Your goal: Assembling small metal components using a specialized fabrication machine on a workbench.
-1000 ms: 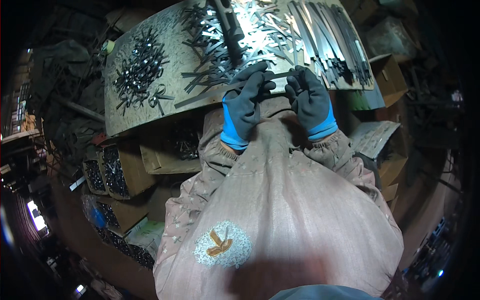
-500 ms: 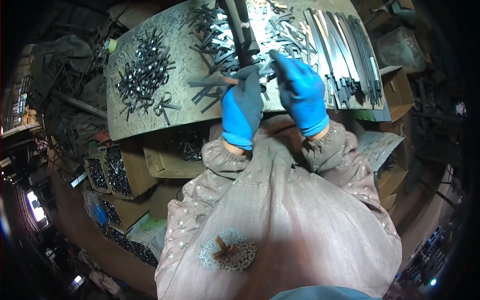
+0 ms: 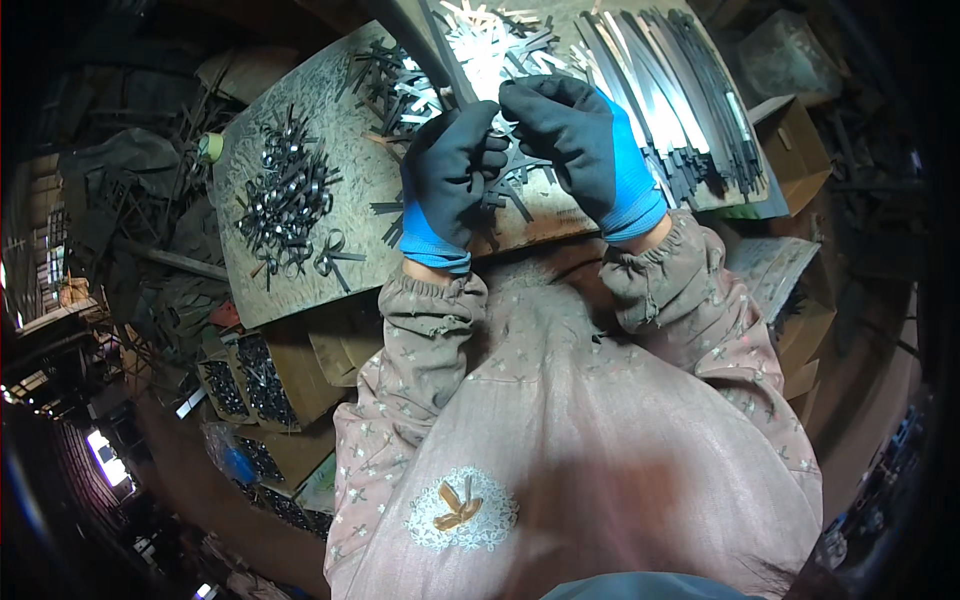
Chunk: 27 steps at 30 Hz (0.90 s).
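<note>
Both my hands wear blue gloves with dark coated palms and are raised over the near part of the work table (image 3: pixel 380 270). My left hand (image 3: pixel 455 165) is closed, its fingers curled inward, just below a dark upright post (image 3: pixel 415 45). My right hand (image 3: pixel 570 135) is closed in a pinch, fingertips close to the left thumb. Whatever lies between the fingers is too small or hidden to make out. A heap of short dark strips (image 3: pixel 385 90) lies behind and under the hands, brightly lit in its middle. Long flat strips (image 3: pixel 680 110) lie side by side to the right.
A pile of looped dark strips (image 3: pixel 290 190) sits on the table's left part. Cardboard boxes of small dark pieces (image 3: pixel 265 380) stand below its left edge. An open cardboard box (image 3: pixel 795 150) is at the right. A roll of tape (image 3: pixel 210 147) is by the left edge.
My hands have turned so the dark palms and curled fingers show. The right fingers have closed to a pinch and come nearer the left hand. The whole view has tilted somewhat.
</note>
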Each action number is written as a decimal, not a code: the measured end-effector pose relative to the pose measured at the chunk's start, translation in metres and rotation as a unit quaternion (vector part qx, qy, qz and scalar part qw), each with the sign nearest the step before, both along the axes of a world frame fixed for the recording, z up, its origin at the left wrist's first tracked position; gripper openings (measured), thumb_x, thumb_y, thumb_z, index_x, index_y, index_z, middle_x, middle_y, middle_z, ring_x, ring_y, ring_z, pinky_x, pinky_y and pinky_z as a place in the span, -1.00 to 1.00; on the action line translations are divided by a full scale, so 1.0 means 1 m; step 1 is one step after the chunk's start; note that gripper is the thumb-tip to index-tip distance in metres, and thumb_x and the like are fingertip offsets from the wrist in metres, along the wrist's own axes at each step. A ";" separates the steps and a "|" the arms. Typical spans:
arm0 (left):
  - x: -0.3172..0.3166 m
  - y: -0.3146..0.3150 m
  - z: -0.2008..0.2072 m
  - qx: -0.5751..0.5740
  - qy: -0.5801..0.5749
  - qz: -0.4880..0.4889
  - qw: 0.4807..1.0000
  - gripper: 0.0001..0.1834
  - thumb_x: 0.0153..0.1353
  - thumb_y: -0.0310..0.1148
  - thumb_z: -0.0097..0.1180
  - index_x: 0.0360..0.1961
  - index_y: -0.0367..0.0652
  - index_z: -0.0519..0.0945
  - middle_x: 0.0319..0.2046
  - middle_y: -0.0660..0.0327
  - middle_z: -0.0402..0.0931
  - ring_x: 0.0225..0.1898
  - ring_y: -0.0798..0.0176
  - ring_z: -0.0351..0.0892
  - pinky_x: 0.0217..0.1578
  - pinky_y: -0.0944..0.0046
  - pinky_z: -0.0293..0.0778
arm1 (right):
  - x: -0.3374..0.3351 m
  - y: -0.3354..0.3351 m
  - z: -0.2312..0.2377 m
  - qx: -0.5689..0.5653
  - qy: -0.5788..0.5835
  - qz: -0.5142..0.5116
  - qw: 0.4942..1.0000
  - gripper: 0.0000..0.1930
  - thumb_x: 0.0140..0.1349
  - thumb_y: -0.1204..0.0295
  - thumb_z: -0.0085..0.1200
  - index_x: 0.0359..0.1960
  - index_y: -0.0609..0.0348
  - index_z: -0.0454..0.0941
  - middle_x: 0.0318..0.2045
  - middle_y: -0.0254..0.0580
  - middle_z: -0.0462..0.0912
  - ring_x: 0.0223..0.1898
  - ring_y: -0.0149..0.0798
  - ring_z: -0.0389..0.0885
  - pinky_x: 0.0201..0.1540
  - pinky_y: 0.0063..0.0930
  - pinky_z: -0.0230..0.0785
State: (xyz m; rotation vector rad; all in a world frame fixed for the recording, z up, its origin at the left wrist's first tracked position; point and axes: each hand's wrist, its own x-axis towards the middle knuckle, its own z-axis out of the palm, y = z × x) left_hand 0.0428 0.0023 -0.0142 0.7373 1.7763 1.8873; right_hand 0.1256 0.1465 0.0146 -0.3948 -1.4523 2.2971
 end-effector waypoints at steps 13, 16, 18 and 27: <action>0.002 0.012 -0.007 -0.007 0.066 0.059 0.996 -0.46 0.07 -0.76 -0.10 0.09 -0.23 0.59 -0.25 0.22 0.60 -0.34 0.43 0.61 -0.37 0.48 0.53 | -0.016 -0.012 0.008 -0.093 -0.048 0.013 0.994 -0.74 0.32 0.38 0.22 -0.10 0.33 0.57 -0.29 -0.25 0.66 -0.29 -0.42 0.66 -0.16 -0.54 0.57; 0.004 0.014 0.016 -0.058 0.133 0.090 0.985 -0.64 0.18 -0.69 -0.07 -0.05 -0.24 0.63 -0.35 0.27 0.60 -0.43 0.49 0.59 -0.48 0.51 0.47 | -0.019 -0.015 0.010 -0.079 -0.061 -0.028 0.995 -0.76 0.32 0.39 0.21 -0.12 0.34 0.57 -0.31 -0.25 0.67 -0.30 -0.43 0.65 -0.21 -0.55 0.56; 0.002 0.016 0.020 -0.110 0.204 0.092 0.968 -0.73 0.25 -0.64 -0.06 -0.14 -0.25 0.65 -0.40 0.30 0.59 -0.48 0.52 0.56 -0.53 0.52 0.43 | -0.024 -0.009 -0.001 0.027 -0.035 -0.015 0.999 -0.80 0.33 0.41 0.19 -0.19 0.34 0.59 -0.35 -0.29 0.66 -0.29 -0.45 0.65 -0.24 -0.55 0.53; -0.021 0.003 0.016 -0.091 0.217 0.051 0.971 -0.57 -0.15 -0.50 0.21 -0.14 -0.35 0.65 -0.48 0.23 0.61 -0.44 0.38 0.59 -0.40 0.39 0.53 | -0.054 0.031 -0.018 0.533 0.008 0.076 0.842 -0.83 0.13 0.52 0.12 -0.23 0.17 0.65 -0.27 -0.06 0.65 -0.26 -0.06 0.67 -0.19 -0.30 0.53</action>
